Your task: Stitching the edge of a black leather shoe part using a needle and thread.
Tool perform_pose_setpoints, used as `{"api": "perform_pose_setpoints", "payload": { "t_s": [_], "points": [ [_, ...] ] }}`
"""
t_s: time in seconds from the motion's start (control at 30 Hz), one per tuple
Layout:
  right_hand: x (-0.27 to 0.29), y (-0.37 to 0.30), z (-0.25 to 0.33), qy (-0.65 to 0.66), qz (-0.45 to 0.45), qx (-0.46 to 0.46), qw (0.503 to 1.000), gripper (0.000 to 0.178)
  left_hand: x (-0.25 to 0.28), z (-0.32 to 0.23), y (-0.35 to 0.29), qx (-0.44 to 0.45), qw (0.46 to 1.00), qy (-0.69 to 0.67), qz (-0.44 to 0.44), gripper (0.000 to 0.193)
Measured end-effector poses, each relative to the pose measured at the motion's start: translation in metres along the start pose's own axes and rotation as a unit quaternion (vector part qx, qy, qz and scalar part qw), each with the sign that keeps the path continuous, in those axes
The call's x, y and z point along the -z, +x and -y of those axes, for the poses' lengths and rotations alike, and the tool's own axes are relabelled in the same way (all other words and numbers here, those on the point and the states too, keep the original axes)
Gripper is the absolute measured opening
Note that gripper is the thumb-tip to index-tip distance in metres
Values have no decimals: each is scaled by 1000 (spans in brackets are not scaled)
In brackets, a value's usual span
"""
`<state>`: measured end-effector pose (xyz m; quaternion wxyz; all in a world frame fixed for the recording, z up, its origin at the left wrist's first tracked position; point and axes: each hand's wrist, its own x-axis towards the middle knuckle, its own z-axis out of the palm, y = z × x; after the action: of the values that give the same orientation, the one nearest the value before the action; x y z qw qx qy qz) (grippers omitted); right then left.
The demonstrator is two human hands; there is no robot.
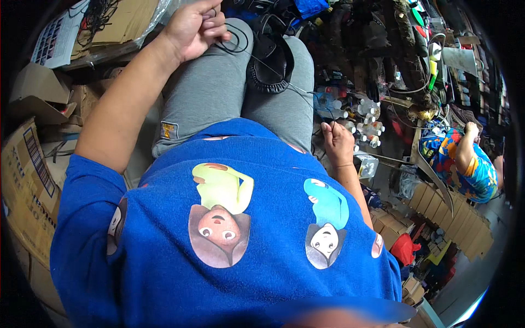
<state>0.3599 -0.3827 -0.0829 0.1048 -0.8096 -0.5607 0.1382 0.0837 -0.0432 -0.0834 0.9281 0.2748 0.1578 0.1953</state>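
Observation:
A black shoe [272, 63] is held between my knees, with a ridged, stitched-looking edge toward me. Thin dark thread [268, 66] runs across it, stretched from one side to the other. My left hand [199, 30] is raised at the upper left, its fingers curled on the thread, which hangs in loose loops over my left knee. Lower down, beside my right thigh, my right hand [338, 143] is closed with thumb and finger pinched. The thread leads from the shoe toward it, and a thin dark length stands up from its fingertips.
Clear plastic bottles [369, 117] with white caps cluster beyond my right hand. Cardboard boxes [38, 93] and flat cardboard [117, 27] crowd the left. Another person in a colourful shirt [481, 172] sits at the far right, near stacked cardboard strips [448, 213]. Dark clutter fills the upper right.

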Motion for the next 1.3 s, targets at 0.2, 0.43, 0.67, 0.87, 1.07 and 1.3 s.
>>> {"api": "perform_pose_setpoints", "payload": {
  "t_s": [0.2,0.43,0.67,0.87,1.07,1.3],
  "points": [
    [26,0,-45,638,-39,-236,732,45,61,-55,-30,-63,860,459,-215,36],
    [70,104,84,273,71,118,952,43,8,-14,82,37,555,821,-130,63],
    [47,128,108,79,83,154,981,43,-31,12,71,57,560,812,-157,67],
    [30,110,125,163,72,37,983,47,5,-1,14,-156,703,651,-241,48],
    [15,124,150,113,100,81,985,45,16,-6,-5,-218,683,625,-309,47],
    [22,124,158,173,196,-37,964,38,17,-29,-2,-140,632,702,-296,37]
  ]
}}
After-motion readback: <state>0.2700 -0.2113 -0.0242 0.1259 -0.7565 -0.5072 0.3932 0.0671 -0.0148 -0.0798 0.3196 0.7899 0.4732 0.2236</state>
